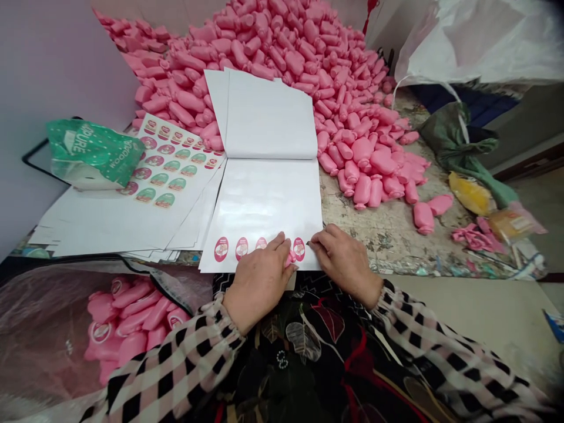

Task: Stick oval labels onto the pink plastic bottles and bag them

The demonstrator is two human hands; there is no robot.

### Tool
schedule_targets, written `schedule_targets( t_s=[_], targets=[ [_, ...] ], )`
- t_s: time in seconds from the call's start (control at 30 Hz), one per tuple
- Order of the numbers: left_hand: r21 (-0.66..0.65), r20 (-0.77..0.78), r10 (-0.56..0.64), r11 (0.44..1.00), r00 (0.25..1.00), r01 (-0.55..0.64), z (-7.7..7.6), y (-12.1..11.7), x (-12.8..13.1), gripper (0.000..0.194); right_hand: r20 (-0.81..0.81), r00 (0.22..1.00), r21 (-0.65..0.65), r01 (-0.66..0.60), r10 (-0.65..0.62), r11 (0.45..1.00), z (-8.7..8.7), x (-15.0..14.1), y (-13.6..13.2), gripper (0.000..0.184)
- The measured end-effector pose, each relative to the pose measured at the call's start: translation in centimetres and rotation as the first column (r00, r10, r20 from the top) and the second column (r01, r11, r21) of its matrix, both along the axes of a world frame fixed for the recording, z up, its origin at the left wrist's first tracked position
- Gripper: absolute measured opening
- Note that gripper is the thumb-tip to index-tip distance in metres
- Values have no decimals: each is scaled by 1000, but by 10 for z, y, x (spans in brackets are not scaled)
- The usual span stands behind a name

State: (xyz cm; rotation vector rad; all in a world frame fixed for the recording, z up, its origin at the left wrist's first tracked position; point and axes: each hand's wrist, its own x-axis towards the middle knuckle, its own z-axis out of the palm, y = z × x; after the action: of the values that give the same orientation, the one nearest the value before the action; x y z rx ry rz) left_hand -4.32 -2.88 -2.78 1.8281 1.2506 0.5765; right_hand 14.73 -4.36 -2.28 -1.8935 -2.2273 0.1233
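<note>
A white sheet (268,194) with a row of oval pink stickers (221,249) along its near edge lies in front of me. My left hand (264,282) is closed over that row, hiding part of it. Between its thumb and fingers shows a bit of a pink plastic bottle (289,257), the rest covered by the hand. Just right of it is the last sticker (299,249). My right hand (343,258) is at the sheet's right edge, thumb and finger pinched together. A small dark tip shows at those fingertips, too small to name.
Pink bottles (291,59) form a big heap behind the sheet. At left are printed sticker sheets (176,170) under a green plastic packet (92,153). A clear bag (39,329) of labelled bottles hangs below the table edge. Yellow packet (471,194) at right.
</note>
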Motion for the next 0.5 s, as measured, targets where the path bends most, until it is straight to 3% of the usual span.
schedule_targets(
  t_s=[0.3,0.5],
  targets=[
    [117,-161,-54,990,985,73,4,5,1,26,-141,989,-89,-61,48,994,1,8,4,21],
    [244,-252,-67,961,965,130,4,8,0,23,-303,946,-115,83,-114,990,-7,-2,-2,17]
  ],
)
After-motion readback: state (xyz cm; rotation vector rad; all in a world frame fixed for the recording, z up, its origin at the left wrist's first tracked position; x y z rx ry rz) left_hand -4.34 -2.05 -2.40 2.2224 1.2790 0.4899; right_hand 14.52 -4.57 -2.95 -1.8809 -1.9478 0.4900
